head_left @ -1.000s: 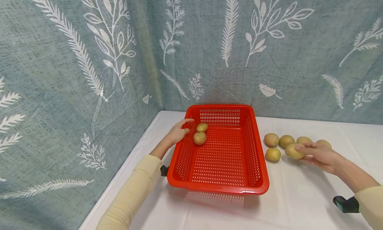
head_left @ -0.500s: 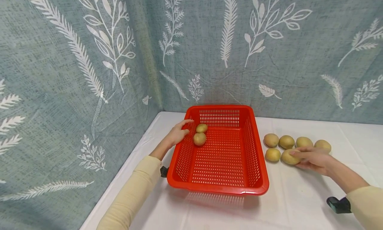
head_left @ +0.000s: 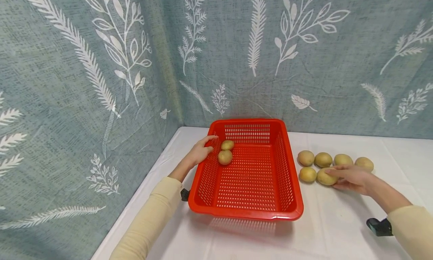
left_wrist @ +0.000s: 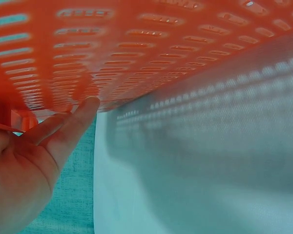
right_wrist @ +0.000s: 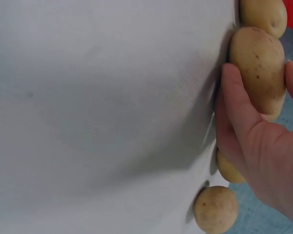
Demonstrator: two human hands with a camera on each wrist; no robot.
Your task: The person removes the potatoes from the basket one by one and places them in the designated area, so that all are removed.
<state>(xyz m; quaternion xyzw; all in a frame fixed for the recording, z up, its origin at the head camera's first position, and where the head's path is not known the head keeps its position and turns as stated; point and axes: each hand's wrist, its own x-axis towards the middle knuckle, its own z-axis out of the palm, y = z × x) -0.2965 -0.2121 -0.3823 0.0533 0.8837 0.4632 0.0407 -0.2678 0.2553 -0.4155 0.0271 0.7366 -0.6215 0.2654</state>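
Observation:
My left hand (head_left: 200, 153) holds the left rim of a red plastic basket (head_left: 294, 170), and the left wrist view shows fingers (left_wrist: 73, 124) against its slotted outer wall. Two potatoes, a rear one (head_left: 227, 145) and a front one (head_left: 225, 157), lie inside along that wall. To the right of the basket, my right hand (head_left: 355, 179) grips a potato (right_wrist: 256, 63) on the table, thumb on one side and fingers on the other. This potato (head_left: 325, 176) sits beside a yellower potato (head_left: 308, 174), at the front of a loose group.
Behind the gripped potato, several more stand in a row, from one near the basket (head_left: 306, 158) to one at the far right (head_left: 364, 164). A white cloth (head_left: 338, 222) covers the table. Green-blue leaf-patterned curtains (head_left: 236, 64) close off the back and left.
My right hand has moved left and lowered its potato onto the table beside the yellower one. The left hand and basket have stayed in place.

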